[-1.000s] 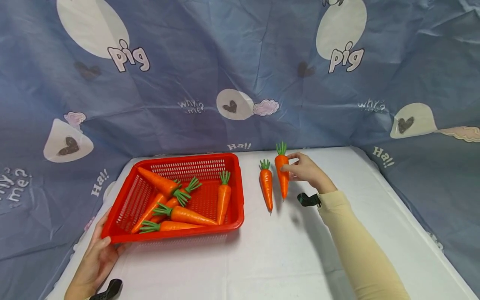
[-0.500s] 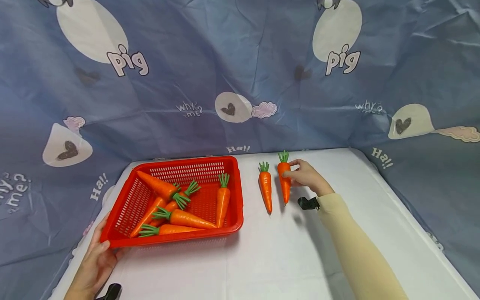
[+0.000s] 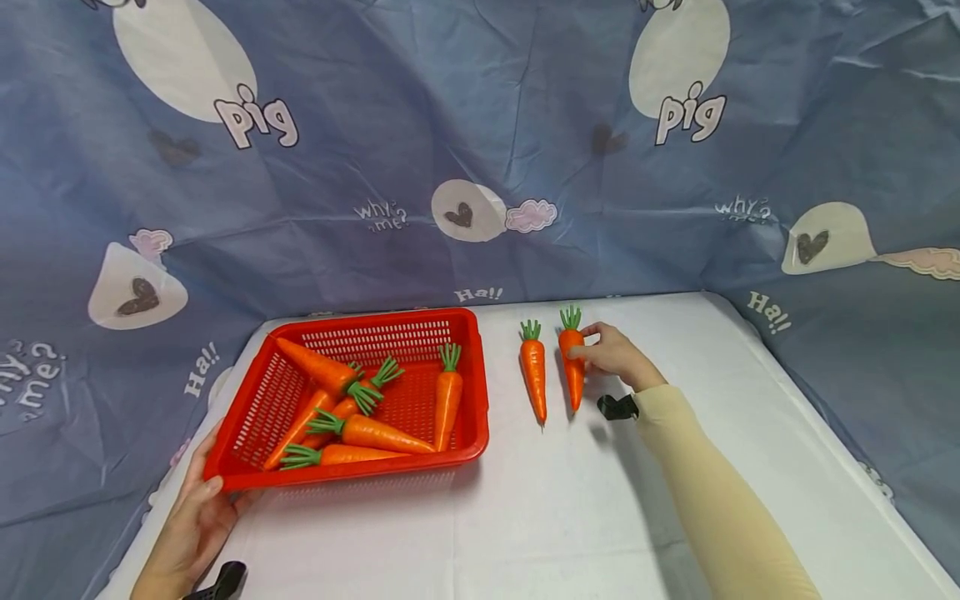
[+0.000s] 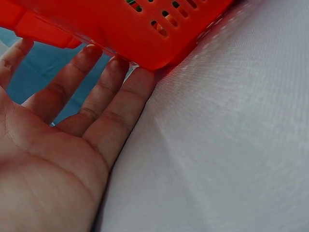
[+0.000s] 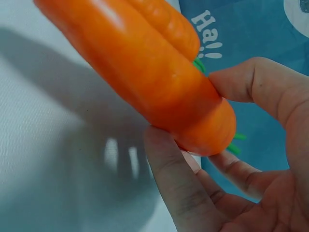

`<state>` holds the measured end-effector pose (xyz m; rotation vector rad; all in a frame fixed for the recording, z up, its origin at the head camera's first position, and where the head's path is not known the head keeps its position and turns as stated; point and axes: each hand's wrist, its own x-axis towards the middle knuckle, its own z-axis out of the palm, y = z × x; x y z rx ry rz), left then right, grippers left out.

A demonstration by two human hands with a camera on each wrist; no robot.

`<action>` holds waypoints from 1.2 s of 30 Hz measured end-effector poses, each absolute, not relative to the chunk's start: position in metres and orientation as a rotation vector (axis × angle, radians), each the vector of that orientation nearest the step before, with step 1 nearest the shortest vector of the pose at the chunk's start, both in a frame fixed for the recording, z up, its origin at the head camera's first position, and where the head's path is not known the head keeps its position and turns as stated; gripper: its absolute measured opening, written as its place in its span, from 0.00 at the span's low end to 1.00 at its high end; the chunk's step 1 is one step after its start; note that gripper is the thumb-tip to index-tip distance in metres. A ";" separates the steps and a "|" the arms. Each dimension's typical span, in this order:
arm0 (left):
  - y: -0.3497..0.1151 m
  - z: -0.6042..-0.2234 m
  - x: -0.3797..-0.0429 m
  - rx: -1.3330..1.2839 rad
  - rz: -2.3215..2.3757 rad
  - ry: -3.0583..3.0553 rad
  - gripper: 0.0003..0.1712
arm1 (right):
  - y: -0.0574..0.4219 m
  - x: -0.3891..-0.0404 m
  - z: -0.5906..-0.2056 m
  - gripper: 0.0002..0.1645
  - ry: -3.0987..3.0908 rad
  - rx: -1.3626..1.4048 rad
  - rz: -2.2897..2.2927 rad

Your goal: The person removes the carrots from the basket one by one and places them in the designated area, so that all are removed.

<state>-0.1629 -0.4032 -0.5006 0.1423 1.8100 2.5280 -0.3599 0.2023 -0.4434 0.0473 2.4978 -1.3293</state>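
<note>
My right hand [image 3: 617,357] pinches an orange carrot [image 3: 572,367] with green leaf stubs near its thick top, from the right side. In the right wrist view this carrot [image 5: 145,72] crosses between thumb and fingers, close over the white surface. Just left of it, a second carrot [image 3: 533,375] lies almost parallel on the table. My left hand [image 3: 193,521] holds the near left corner of a red basket [image 3: 352,477], thumb on the rim. In the left wrist view the fingers [image 4: 116,116] reach to the basket's underside and wall.
Several carrots lie in the basket, most heaped to the left, and one carrot [image 3: 447,400] stands apart along its right side. The table [image 3: 555,517] has a white cover. A blue printed cloth [image 3: 480,125] hangs behind and at both sides.
My right hand has brought its carrot down toward me and slightly right, level with the other carrot on the table. The left hand and the basket stay put.
</note>
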 end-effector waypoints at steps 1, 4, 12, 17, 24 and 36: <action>-0.403 -0.500 -0.163 0.135 2.531 1.807 0.39 | 0.202 -0.360 -0.444 0.42 2.501 0.043 -1.324; -0.403 -0.500 -0.163 0.118 2.530 1.813 0.39 | 0.201 -0.361 -0.445 0.42 2.508 0.046 -1.313; -0.403 -0.500 -0.163 0.079 2.531 1.817 0.39 | 0.195 -0.362 -0.449 0.40 2.511 0.047 -1.283; -0.404 -0.500 -0.163 0.077 2.528 1.817 0.39 | 0.193 -0.362 -0.453 0.41 2.536 0.032 -1.240; -0.403 -0.501 -0.164 0.079 2.513 1.839 0.40 | 0.192 -0.362 -0.456 0.41 2.556 0.027 -1.202; -0.403 -0.501 -0.163 0.112 2.525 1.819 0.39 | 0.192 -0.359 -0.459 0.41 2.544 0.028 -1.202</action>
